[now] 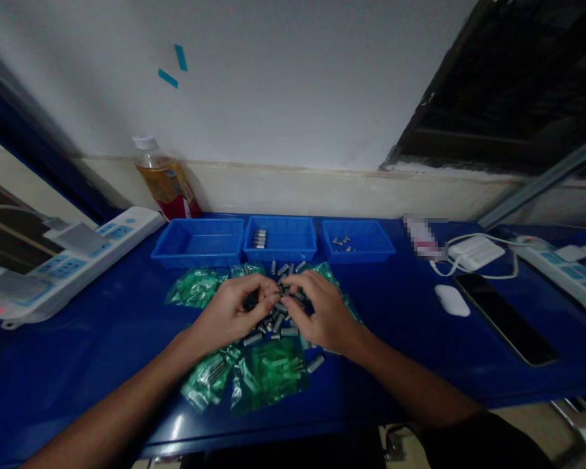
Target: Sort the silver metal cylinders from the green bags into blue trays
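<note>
My left hand and my right hand meet above a pile of small grey metal cylinders on the blue table. The thumb and fingers of my left hand are pinched together on a small metal part, too small to name exactly. Facing it, my right hand has thumb and fingertips curled in at the same spot; what they grip is hidden. Green plastic bags of small parts lie around the pile: one bag beyond my left wrist, another bag in front, and a third bag beside that.
Along the wall stand a blue tray, a middle tray with several metal cylinders, and a right tray with small metal pieces. A drink bottle and power strip stand left. A phone, white earbud case and charger lie right.
</note>
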Demonstrator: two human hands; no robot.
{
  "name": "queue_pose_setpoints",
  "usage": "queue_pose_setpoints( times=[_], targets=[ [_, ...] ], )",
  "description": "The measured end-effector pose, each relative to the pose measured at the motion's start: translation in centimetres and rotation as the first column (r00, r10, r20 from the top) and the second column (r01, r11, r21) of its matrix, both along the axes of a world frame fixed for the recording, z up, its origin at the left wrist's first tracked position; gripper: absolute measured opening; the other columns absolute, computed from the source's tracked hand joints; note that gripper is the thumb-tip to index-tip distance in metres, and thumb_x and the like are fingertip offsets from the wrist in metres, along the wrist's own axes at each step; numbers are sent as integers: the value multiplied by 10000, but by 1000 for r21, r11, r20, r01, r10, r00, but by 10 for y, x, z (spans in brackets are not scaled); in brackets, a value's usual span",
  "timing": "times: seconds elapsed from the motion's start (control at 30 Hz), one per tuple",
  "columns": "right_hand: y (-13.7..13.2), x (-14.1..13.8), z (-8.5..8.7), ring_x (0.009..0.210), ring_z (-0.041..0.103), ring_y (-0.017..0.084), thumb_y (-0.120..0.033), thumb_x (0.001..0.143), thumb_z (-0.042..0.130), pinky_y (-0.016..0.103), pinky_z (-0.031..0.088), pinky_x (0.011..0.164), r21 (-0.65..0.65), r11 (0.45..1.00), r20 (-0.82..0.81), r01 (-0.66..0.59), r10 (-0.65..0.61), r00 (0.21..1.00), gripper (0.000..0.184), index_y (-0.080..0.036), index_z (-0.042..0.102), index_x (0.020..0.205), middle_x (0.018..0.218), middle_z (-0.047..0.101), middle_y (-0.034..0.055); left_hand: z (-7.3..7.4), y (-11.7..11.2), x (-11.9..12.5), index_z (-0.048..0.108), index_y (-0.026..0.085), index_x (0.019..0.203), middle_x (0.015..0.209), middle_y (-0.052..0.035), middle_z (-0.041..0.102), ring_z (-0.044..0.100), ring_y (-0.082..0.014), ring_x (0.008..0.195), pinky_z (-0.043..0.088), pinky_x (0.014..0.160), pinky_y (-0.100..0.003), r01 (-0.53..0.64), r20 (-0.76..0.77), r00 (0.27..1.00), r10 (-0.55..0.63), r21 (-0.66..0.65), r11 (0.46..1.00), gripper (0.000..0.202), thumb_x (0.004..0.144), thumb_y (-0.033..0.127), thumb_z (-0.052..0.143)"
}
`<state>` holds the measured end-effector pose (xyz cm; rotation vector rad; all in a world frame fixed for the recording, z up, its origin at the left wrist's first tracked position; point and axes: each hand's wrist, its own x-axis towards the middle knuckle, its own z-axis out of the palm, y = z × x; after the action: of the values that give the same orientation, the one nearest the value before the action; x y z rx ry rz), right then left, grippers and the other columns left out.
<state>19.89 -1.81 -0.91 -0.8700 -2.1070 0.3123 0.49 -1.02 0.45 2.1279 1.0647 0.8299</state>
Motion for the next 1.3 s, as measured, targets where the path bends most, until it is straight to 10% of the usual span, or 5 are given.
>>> queue_pose_setpoints(
  times=[0.3,0.67,0.93,1.1,1.3],
  targets=[
    [4,6,5,778,546,185,-192,899,475,331,418,722,157,987,100,31,-47,994,108,-165,579,903,823,626,62,8,5,-10,643,157,967,878,-41,681,617,-154,779,468,716,-260,133,-142,979,-146,-99,986,288,926,348,432],
    [60,75,-2,869,512,247,-358,855,556,395,382,793,195,764,73,615,-636,768,196,-176,621,820,849,615,83,15,11,-40,659,222,1012,973,-59,659,627,-185,836,457,732,-287,168,-592,798,-113,38,985,249,880,343,485],
    [26,27,-2,901,520,234,-317,867,555,377,395,803,170,936,128,307,-330,935,163,-173,620,908,872,620,76,2,6,-22,633,195,849,846,-61,646,595,-213,771,415,660,-302,52,-610,792,-3,63,997,147,826,292,524],
    [1,0,-3,900,520,219,-269,885,531,360,406,786,125,992,193,24,-48,980,160,-169,601,989,908,624,76,8,4,-15,548,162,850,769,-21,610,563,-137,684,423,646,-259,65,-207,975,-87,-112,992,159,873,305,484],
    [-5,-3,-1,879,520,204,-213,915,461,354,404,791,132,989,192,-62,35,981,140,-158,588,937,892,622,75,3,-1,-10,404,182,936,743,20,557,531,-104,669,396,585,-212,166,196,974,-109,-303,939,202,874,319,539]
  ],
)
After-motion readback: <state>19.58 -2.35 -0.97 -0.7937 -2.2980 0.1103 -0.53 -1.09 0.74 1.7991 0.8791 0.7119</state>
